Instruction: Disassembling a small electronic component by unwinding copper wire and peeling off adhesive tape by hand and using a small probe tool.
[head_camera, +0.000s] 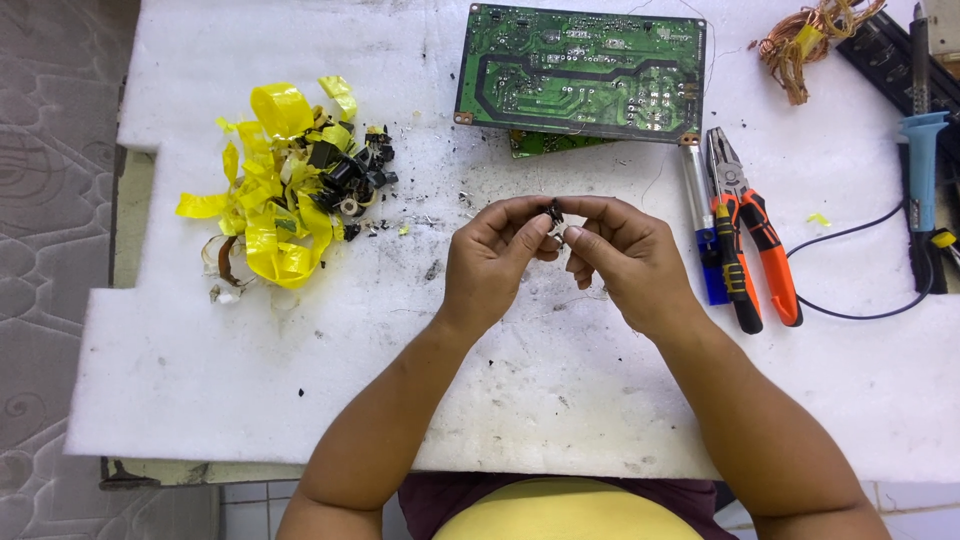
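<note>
Both your hands pinch the small dark part (553, 212) just below the green circuit board (580, 72): left hand (492, 262) and right hand (622, 258) meet fingertip to fingertip, equally near; its axis is too small to tell.

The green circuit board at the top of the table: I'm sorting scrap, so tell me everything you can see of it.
The green circuit board is a flat rectangle lying solder side up on the white foam table cover, slightly skewed. Pale traces and many small solder points cover it, with holes near the corners. Another green piece pokes out beneath its lower edge. Neither hand touches it; the pliers lie off its lower right corner.
</note>
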